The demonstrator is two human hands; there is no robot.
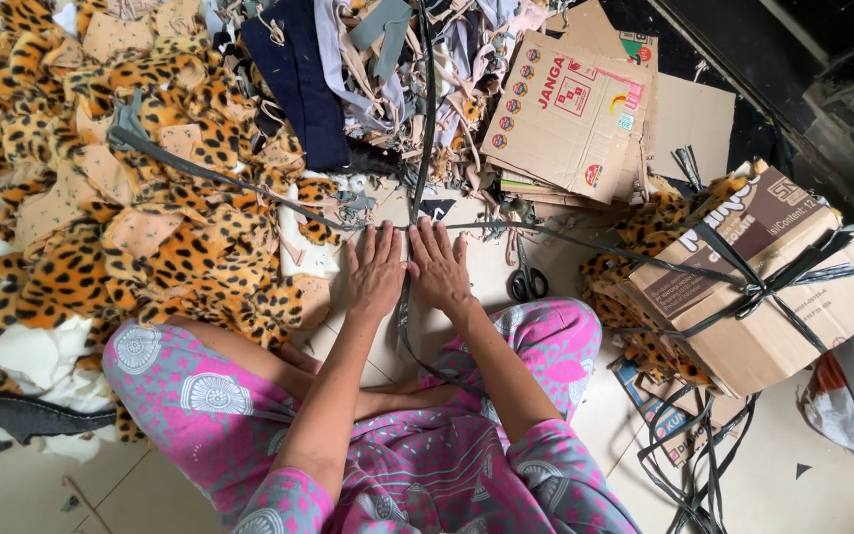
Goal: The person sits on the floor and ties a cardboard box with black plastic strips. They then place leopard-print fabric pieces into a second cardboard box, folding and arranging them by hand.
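My left hand (pixel 376 269) and my right hand (pixel 438 265) lie flat, palms down, side by side on the pale tiled floor (pixel 491 259). Their fingers are spread. Between them a dark grey strap (pixel 406 307) runs from my lap up toward the scrap heap. A second long strap (pixel 555 237) crosses the floor just beyond my fingertips. Neither hand grips anything. I sit on the floor in pink patterned clothing (pixel 210 396).
A big heap of leopard-print fabric pieces (pixel 130 198) lies on the left. Mixed cloth scraps (pixel 368 69) and flattened cardboard (pixel 565 114) are beyond. Black-handled scissors (pixel 527 280) lie right of my right hand. A strapped cardboard box (pixel 793 307) stands right, loose straps (pixel 694 465) below it.
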